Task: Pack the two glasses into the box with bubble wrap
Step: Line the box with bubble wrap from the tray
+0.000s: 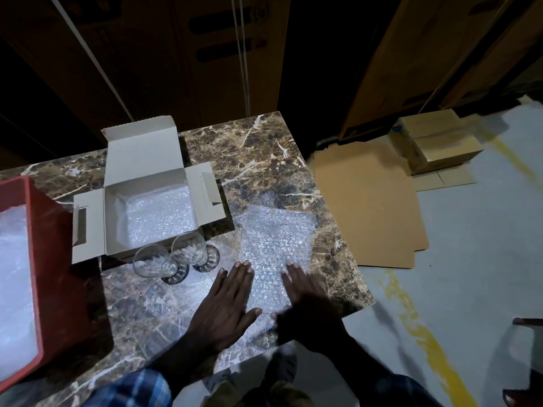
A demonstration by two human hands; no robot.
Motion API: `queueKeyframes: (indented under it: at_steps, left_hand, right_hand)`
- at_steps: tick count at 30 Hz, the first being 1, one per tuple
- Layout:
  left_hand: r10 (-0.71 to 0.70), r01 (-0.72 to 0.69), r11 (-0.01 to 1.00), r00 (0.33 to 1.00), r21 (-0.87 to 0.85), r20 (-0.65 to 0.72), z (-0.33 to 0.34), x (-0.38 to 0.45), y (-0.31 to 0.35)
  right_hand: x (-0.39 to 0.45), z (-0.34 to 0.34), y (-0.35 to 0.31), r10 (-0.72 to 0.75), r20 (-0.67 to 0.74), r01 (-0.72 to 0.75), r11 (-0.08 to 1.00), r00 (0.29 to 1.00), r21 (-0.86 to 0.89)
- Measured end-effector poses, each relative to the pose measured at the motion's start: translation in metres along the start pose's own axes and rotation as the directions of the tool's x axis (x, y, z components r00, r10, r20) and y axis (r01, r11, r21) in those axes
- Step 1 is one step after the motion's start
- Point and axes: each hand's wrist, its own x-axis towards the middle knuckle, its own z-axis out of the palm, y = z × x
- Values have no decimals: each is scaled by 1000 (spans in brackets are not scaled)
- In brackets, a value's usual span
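Head view: left hand (pixel 227 301) and right hand (pixel 305 301), fingers spread, flatten wrap (pixel 276 239); next, likely lay a glass (pixel 150 261) on it.

Right hand (pixel 308 306) motion-blurred at lower center, red crate (pixel 50 259) cut off by left edge, dark object (pixel 527 322) cropped at right edge, unidentifiable.

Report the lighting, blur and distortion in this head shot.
Head view: dim room with a bright patch on the bubble wrap sheet and box; right hand motion-blurred, left hand sharper; wide-angle bending toward the edges.
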Motion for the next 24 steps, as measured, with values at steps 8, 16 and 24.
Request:
queueKeyframes:
  at_steps: [8, 16, 24]
  left_hand:
    - [127, -128, 992, 988, -6, -93, 12, -10, 13]
    - [-540, 299, 763, 782, -573, -311, -27, -16, 25]
    - [-940, 516, -242, 85, -822, 330, -70, -26, 35]
  right_hand:
    - [-16, 19, -7, -206, -307, 243, 966, 929, 90]
    - [11, 5, -58, 41, -151, -20, 990, 988, 137]
    - [25, -8, -119, 180, -117, -120, 910, 977, 396]
